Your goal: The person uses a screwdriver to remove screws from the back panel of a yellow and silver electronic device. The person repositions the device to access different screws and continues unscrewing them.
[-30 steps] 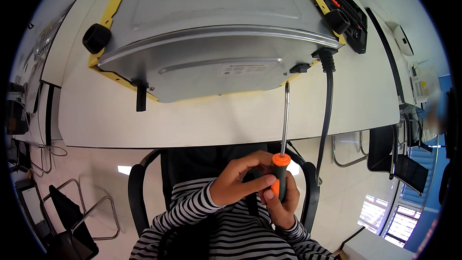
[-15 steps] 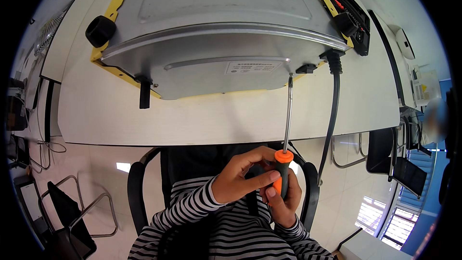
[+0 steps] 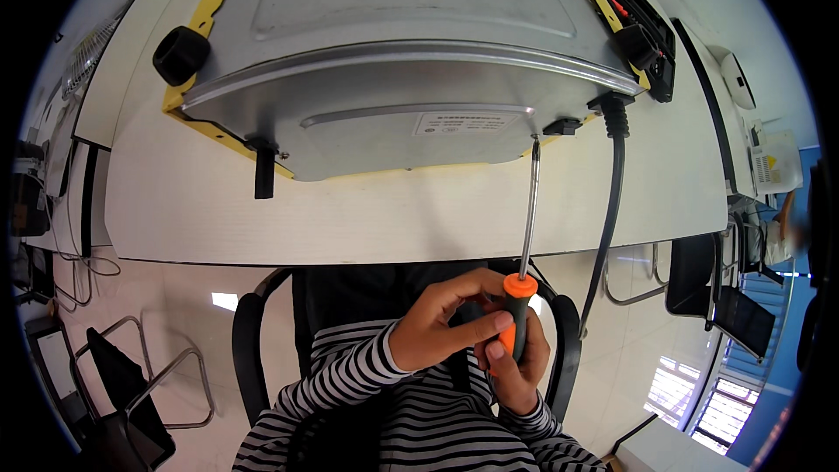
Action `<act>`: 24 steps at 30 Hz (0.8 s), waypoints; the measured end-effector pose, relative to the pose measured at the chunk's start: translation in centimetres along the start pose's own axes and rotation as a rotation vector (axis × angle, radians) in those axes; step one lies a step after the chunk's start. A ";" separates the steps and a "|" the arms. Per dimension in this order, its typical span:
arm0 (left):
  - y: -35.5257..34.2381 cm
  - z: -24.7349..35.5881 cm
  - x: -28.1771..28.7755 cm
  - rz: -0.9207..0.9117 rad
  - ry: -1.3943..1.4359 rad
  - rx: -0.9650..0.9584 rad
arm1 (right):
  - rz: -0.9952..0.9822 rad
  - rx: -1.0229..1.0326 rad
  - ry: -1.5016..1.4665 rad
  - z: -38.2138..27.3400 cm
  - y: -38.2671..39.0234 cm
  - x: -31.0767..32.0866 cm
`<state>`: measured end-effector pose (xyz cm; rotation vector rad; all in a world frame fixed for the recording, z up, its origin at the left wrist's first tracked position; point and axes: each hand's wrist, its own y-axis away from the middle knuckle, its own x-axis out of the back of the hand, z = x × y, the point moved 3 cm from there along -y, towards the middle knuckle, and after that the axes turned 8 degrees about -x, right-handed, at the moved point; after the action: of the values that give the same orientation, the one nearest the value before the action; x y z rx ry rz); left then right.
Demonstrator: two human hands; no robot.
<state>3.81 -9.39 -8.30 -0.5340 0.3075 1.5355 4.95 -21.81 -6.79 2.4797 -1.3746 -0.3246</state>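
Observation:
Both hands grip a screwdriver (image 3: 520,288) by its orange and dark handle. My left hand (image 3: 450,319) closes around the upper handle from the left, thumb laid across it. Lower down, my right hand (image 3: 524,358) wraps the handle with its thumb pressed on the side. The long metal shaft points away from me, and its tip meets a small screw (image 3: 536,137) on the near face of a grey metal case (image 3: 367,135). Beside that spot are a black socket or switch (image 3: 561,128) and a black power plug with its cable (image 3: 617,122). A pale label (image 3: 463,123) lies left of the tip.
The case has yellow edge strips and black feet (image 3: 182,56), and rests on a white table (image 3: 350,223). A black protruding part (image 3: 264,173) sits at its left. An open black tool case (image 3: 664,79) lies at the far right. Chairs (image 3: 690,275) stand around.
The metal case has shifted slightly to the right, its right side most. The screwdriver tip has moved right with it, and both hands keep their grip.

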 end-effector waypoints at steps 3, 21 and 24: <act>-0.1 0.1 0.0 0.001 0.000 -0.003 | -0.004 0.000 -0.017 -0.1 -0.1 -0.2; -1.1 0.5 -0.6 -0.078 -0.045 0.034 | -0.097 0.017 -0.239 -1.2 -0.5 -0.5; -0.9 0.9 -0.6 -0.024 -0.082 0.033 | 0.050 0.107 -0.021 -1.5 -0.8 0.1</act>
<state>4.57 -9.41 -7.14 -0.4459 0.2618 1.5228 6.10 -21.25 -5.71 2.5288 -1.4964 -0.2739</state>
